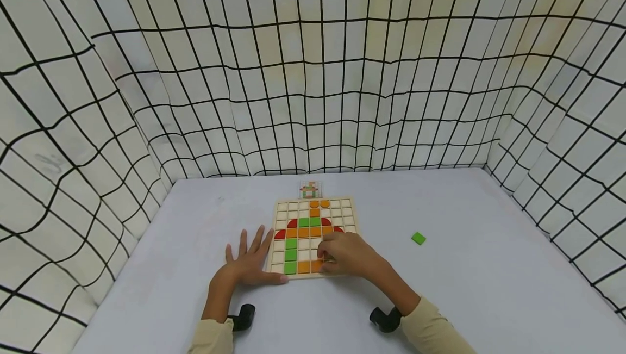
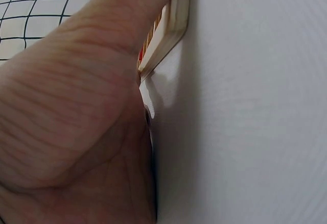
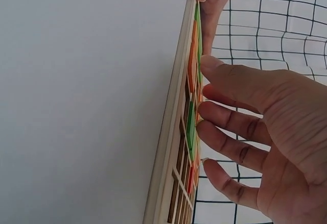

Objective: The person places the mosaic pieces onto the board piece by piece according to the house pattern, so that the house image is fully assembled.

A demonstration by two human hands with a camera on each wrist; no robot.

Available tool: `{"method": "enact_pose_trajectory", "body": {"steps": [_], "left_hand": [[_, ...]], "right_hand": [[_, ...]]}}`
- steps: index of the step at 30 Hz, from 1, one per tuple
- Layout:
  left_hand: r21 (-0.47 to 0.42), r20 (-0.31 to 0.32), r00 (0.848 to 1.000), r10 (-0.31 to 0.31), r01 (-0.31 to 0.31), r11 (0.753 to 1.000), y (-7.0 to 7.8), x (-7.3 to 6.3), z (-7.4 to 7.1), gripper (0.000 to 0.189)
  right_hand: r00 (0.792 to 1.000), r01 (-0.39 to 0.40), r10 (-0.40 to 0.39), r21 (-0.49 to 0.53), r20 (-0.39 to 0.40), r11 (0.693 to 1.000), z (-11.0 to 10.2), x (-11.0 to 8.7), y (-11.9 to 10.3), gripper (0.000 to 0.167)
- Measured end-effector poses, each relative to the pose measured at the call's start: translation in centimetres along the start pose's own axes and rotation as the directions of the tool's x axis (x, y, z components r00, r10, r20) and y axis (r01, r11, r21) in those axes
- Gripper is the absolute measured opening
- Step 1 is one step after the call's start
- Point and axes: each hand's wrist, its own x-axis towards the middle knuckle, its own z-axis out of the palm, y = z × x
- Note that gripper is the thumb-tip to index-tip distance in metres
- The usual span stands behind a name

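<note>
A wooden grid board (image 1: 348,212) lies on the white table with coloured tiles in its cells. Green tiles (image 1: 290,255) line a column at its left, and orange tiles (image 1: 304,267) sit along the bottom row. My left hand (image 1: 249,264) rests with spread fingers at the board's left side, its thumb along the lower left corner. Over the lower right of the board is my right hand (image 1: 349,254). In the right wrist view its bent fingertips touch the board's face beside a green tile (image 3: 190,127); no tile shows held between them. The right hand hides some cells in the head view.
A small pattern card (image 1: 310,190) lies just beyond the board's far edge. One loose green tile (image 1: 418,238) lies on the table to the right. White walls with a black grid net (image 1: 323,98) enclose the table at the back and sides.
</note>
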Motion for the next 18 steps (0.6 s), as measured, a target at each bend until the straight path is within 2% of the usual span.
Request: {"method": "enact_pose_trajectory", "body": {"steps": [8, 18], "left_hand": [[-0.006, 0.011, 1.000, -0.003, 0.003, 1.000, -0.1, 0.1, 0.1, 0.126], [-0.013, 0.014, 1.000, -0.007, 0.007, 1.000, -0.2, 0.2, 0.2, 0.127]], "right_hand": [[0.993, -0.103, 0.104, 0.008, -0.051, 0.995, -0.8, -1.6, 1.6, 0.022], [0.966, -0.224, 0.227, 0.033, -0.125, 0.974, -1.9, -3.9, 4.9, 0.018]]}}
